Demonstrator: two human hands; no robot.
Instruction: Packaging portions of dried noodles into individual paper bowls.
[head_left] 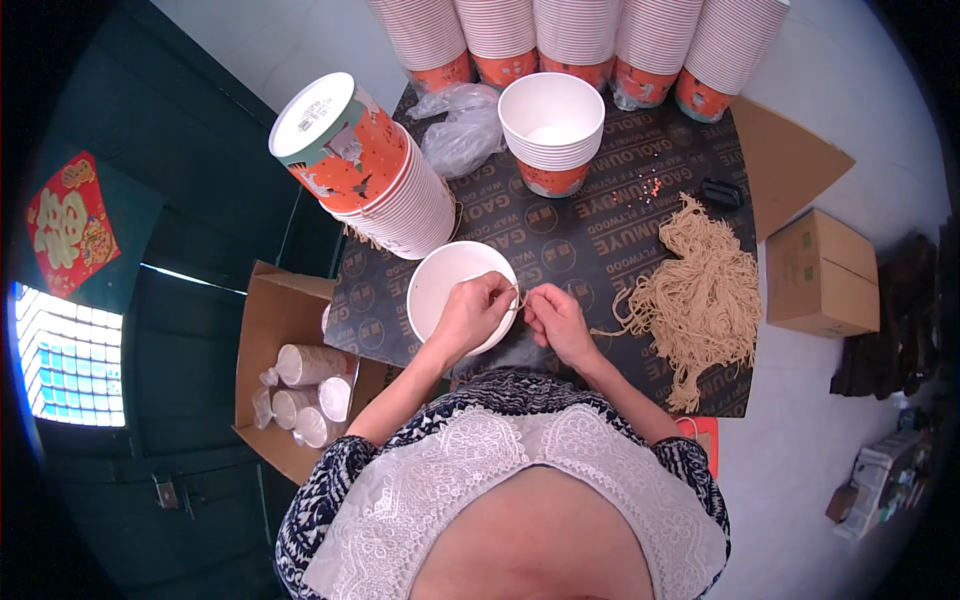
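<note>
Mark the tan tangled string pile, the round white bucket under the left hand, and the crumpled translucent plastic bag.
Tan tangled string pile (pixel 708 300): head view, on its middle.
Round white bucket (pixel 432 290): head view, bare inner wall.
Crumpled translucent plastic bag (pixel 465 148): head view, lower bulge.

You had repeated lettering across the dark tabletop (pixel 620 235), small print on an upturned tub (pixel 345 150), a gold character on a red poster (pixel 73 225).

There are two hands (pixel 472 314) (pixel 560 322), five back-row tub stacks (pixel 576 32) and one twine heap (pixel 706 300).
</note>
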